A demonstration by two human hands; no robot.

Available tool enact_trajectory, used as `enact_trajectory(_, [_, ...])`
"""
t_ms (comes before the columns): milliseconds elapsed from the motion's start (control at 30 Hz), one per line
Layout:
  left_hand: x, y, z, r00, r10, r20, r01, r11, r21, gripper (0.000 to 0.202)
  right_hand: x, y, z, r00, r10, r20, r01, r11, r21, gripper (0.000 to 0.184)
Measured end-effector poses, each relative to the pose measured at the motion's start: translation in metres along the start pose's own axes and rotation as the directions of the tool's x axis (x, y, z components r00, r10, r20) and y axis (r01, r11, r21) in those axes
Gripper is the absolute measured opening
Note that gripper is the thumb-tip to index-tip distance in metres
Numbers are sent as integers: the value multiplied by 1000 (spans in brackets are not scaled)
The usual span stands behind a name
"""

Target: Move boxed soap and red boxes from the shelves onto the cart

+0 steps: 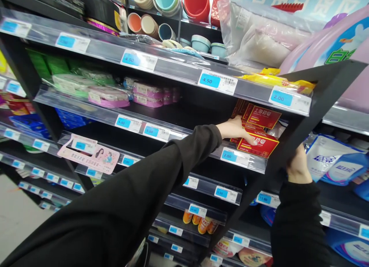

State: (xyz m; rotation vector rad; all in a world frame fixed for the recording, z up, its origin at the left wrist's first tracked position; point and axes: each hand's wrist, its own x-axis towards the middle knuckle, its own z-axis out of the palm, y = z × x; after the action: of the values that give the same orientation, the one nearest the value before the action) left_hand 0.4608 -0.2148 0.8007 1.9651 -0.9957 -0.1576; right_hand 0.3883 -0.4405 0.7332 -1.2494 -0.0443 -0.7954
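Observation:
My left hand (236, 129) reaches into the second shelf from the top and rests on a stack of red soap boxes (261, 143) with gold lettering, thumb laid across the front box, fingers around it. More red boxes (263, 116) stand behind. My right hand (297, 164) is lower right, wrapped round the black upright post (309, 109) of the shelf unit; its fingers are hidden behind the post. Both arms wear black sleeves.
Black shelves carry blue price tags (210, 81). Pink and green packs (108, 96) lie on the left of the same shelf. Plastic bowls and cups (165, 1) sit on top. Blue-white detergent bags (336, 161) stand at right. A pink hanging card (92, 154) hangs lower left.

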Motion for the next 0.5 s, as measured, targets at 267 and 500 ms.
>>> enact_trajectory(267, [-5, -10, -16, 999, 12, 29, -10, 997, -74, 109, -10, -18, 4, 998, 25, 58, -27, 999, 18, 60])
enact_trajectory(500, [-8, -13, -21, 997, -14, 79, 32, 970, -239, 119, -9, -14, 0, 979, -46, 200, 56, 997, -45, 70])
